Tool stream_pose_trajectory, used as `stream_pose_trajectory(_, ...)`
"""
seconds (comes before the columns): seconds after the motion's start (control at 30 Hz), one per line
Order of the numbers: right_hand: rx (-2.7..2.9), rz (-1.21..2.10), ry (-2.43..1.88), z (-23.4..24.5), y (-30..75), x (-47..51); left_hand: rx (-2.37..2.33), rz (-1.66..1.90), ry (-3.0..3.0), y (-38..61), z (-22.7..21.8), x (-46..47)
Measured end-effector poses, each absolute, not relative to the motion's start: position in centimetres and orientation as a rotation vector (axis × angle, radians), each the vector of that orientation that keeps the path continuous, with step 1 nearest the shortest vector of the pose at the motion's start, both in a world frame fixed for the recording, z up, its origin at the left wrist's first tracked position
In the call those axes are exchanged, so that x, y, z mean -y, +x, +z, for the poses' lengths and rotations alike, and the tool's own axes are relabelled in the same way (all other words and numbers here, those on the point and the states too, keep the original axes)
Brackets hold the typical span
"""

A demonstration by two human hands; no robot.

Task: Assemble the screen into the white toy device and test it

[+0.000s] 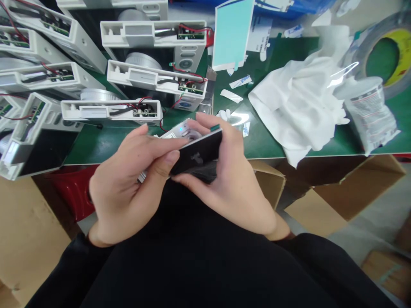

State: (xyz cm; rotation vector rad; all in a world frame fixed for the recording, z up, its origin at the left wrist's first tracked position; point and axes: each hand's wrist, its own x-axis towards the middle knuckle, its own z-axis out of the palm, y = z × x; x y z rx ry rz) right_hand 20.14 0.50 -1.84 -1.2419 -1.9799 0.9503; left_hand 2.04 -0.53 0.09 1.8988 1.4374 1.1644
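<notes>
In front of my body, both hands hold a small device point(195, 149) with a black glossy panel and a silver-white body showing a small blue light. My left hand point(131, 184) grips its near left side, with the fingers lying across the black face. My right hand point(227, 171) wraps its right edge, the fingers curling over the top and the thumb beneath. The hands hide much of the device. Just beyond them lies an open white plastic housing point(111, 112) with a circuit board and red and black wires.
Several more white housings stand on a green work mat point(266, 60). To the right lie a crumpled white cloth point(295, 102), a foil pouch point(369, 113), a tape roll point(379, 55) and a cyan sheet point(231, 34). Cardboard point(353, 188) and a red object point(73, 192) sit below the mat's edge.
</notes>
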Motion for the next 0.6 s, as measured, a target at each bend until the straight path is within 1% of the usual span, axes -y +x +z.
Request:
stream_pose_trajectory(0.17,1.977,1.036,-1.173,-1.4,20.5,-0.4,-1.494,1.075,1.966,1.9,0.6,0.5)
stream_pose_trajectory(0.3,1.927,0.953,-1.289,-0.9,20.4,-0.2,-1.478,0.965,1.992,1.9,0.4,0.5)
stream_pose_trajectory(0.37,1.983,0.94,-1.265,-0.9,20.5,-0.4,-1.454,1.0,1.974,1.8,0.2,0.5)
stream_pose_trajectory(0.47,2.086,1.02,-1.14,-0.8,21.3,-1.1,-1.418,1.073,1.923,1.6,0.2,0.2)
stream_pose_trajectory(0.6,2.086,1.161,-1.039,-0.4,22.7,-1.7,-1.352,0.989,1.892,0.6,0.7,-0.2)
